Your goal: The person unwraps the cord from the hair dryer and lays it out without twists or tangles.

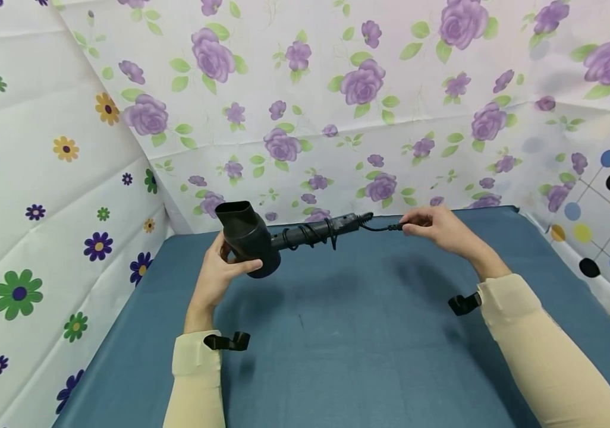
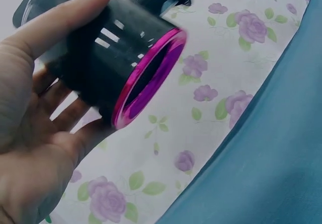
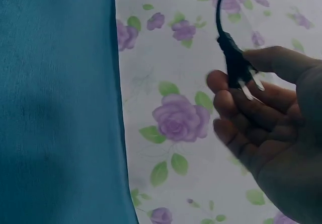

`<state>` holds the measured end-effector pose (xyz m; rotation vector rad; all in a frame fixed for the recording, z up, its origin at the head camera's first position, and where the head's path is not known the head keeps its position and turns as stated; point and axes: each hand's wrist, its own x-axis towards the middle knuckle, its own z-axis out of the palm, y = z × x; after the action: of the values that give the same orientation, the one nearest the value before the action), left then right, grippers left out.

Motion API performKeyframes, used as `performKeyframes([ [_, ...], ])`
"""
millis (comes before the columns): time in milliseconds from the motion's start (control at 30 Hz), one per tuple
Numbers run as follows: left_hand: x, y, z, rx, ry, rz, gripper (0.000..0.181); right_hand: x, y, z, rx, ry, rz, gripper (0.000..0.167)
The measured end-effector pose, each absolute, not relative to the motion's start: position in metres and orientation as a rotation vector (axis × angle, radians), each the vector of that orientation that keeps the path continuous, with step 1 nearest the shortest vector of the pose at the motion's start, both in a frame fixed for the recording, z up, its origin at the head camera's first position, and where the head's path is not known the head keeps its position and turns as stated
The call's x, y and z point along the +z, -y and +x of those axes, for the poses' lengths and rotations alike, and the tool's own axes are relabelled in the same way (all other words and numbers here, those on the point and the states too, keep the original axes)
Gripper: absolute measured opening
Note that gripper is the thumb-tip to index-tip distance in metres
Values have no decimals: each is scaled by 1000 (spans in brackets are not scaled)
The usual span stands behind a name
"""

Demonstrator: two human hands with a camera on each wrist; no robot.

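My left hand (image 1: 216, 274) grips a black hair dryer (image 1: 251, 241) round its barrel, holding it above the table. In the left wrist view the dryer (image 2: 108, 48) shows a glossy body with a pink ring (image 2: 151, 78) at its rear end. A flat nozzle (image 1: 233, 208) points up and away. The handle stretches to the right, with the black cord (image 1: 310, 235) wound round it. Out to the right, my right hand (image 1: 444, 229) pinches the plug at the cord's end. Two metal prongs stick out of the plug (image 3: 237, 65) in the right wrist view.
Blue cloth (image 1: 326, 351) covers the table beneath both hands. Behind it hangs a white sheet (image 1: 332, 154) with purple roses. A flower-patterned sheet (image 1: 27, 196) stands on the left, and a dotted one (image 1: 604, 196) on the right. Black straps (image 1: 227, 341) circle both wrists.
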<state>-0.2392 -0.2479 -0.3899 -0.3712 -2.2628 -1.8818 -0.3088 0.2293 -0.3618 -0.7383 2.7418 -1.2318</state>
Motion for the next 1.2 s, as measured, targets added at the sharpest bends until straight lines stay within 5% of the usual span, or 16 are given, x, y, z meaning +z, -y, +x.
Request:
performKeyframes([
  [533, -394, 241, -246, -1792, 2320, -139, 96, -323, -230, -279, -1379, -2533, -919, 24],
  [1200, -391, 245, -241, -1831, 2470, -391, 97, -313, -233, -286, -1689, -2810, -722, 29],
])
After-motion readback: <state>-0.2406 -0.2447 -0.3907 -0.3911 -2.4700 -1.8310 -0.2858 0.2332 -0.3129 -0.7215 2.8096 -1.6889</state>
